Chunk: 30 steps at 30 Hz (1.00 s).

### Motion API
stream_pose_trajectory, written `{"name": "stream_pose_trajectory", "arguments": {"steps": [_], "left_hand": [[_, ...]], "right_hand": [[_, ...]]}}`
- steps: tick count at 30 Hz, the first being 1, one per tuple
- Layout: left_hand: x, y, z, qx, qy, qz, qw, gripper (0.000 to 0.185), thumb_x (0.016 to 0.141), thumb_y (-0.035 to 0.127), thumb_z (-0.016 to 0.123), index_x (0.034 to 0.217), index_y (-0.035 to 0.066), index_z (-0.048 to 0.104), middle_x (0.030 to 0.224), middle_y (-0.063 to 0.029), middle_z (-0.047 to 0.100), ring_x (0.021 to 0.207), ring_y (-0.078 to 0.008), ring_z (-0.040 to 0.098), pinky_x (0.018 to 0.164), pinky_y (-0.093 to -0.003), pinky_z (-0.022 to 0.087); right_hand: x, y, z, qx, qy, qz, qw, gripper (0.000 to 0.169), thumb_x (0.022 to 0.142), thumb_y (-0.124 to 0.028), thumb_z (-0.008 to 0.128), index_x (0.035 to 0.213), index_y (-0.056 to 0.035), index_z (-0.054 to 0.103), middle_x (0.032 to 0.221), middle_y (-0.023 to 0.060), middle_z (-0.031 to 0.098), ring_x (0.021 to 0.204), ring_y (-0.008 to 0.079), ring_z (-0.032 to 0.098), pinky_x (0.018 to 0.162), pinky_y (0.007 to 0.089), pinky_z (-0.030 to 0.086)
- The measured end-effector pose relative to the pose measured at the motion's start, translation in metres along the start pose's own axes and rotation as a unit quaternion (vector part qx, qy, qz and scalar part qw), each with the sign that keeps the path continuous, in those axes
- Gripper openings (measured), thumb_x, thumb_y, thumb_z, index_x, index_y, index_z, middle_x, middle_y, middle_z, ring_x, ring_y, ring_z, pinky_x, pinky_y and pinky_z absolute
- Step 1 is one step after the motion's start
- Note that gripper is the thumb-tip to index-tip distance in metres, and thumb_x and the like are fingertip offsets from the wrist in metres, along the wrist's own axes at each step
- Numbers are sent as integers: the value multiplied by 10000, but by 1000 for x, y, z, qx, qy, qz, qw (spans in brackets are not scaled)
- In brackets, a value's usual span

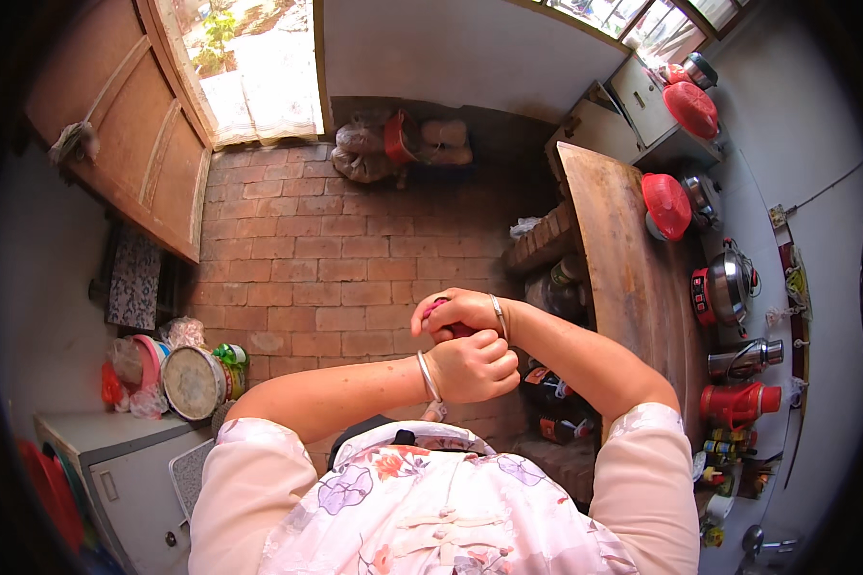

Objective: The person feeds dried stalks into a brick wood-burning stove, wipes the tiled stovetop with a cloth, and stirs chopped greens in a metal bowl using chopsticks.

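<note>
My hands meet in front of my chest, above the brick floor. My right hand (464,313) is curled around a small dark pink thing (435,307), mostly hidden by the fingers. A patch of the same dark pink shows in the gap between the two hands. Just below it, nearer my body, my left hand (475,366) is curled into a fist with its back up; whether anything is inside cannot be seen. A metal bangle circles each wrist.
At right stands a wooden table (618,237) with an electric pot (730,284), red covers and flasks. Bottles sit beneath it. A low cabinet (144,474) stands at left, near a round bucket (193,382). An open wooden door (129,122) and bags (363,154) are ahead.
</note>
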<state>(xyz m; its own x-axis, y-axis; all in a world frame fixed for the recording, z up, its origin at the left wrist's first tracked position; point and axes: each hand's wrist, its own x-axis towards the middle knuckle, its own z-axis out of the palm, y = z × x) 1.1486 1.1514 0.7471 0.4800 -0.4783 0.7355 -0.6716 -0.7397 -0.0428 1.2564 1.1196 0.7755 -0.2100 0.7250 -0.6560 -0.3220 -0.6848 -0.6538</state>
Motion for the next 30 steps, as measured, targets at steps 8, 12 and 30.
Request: {"name": "stream_pose_trajectory", "arguments": {"steps": [8,12,30], "left_hand": [[-44,13,59,13,-67,13,998,131,561,240,558,603,122,519,670,-26,526,678,-204,568,722,-341,455],[-53,25,78,-42,-239,-81,967,172,684,182,539,764,59,627,806,-91,620,804,-266,605,753,-383,456],[-67,13,86,-258,-352,-466,770,402,840,344,393,1070,81,590,1094,-124,588,986,-253,556,826,-403,407]], "right_hand": [[45,20,4,-298,81,81,948,159,676,-72,557,773,-75,683,617,19,579,545,108,497,518,247,411],[61,44,0,-325,147,103,929,155,675,-74,568,768,-87,692,620,33,602,563,121,539,528,263,435],[102,74,-12,-513,269,123,806,253,674,-220,593,901,-155,683,934,104,650,887,265,607,773,357,482]]}}
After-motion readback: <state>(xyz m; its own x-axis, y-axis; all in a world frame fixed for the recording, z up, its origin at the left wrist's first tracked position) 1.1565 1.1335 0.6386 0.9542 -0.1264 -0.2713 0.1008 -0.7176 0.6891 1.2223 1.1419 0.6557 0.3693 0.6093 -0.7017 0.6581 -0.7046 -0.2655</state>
